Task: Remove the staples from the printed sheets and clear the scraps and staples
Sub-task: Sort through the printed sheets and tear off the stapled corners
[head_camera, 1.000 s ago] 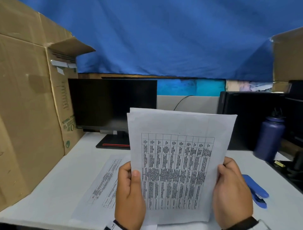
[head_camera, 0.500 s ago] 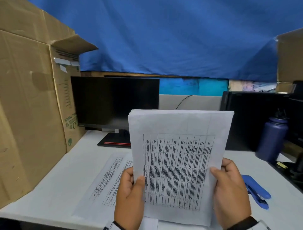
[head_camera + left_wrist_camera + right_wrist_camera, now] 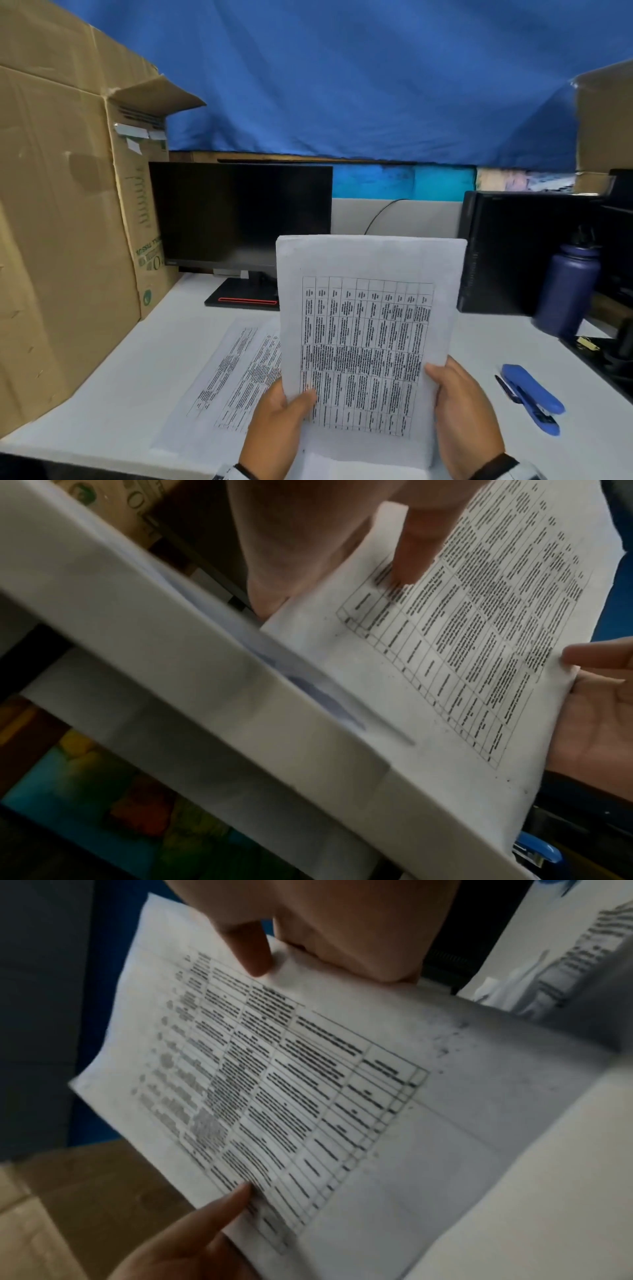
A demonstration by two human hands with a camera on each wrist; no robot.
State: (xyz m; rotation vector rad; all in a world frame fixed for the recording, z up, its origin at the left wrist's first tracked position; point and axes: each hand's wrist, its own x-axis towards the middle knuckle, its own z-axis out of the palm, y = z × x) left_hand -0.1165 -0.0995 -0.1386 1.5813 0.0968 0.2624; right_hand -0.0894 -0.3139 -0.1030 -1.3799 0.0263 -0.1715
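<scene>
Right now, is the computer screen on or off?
Off. The monitor behind the held-up printed sheets is plain black, showing no picture or light.

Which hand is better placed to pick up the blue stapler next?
Probably the right hand: the blue stapler lies on the desk just to its right. The left hand grips the sheets on the far side and could keep holding them.

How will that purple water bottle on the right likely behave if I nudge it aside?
The purple bottle stands tall and narrow, so a high push would probably tip it. Pushed low, it should slide on the smooth white desk. It looks like metal, so it is probably rigid and sturdy; how full it is cannot be told.
</scene>
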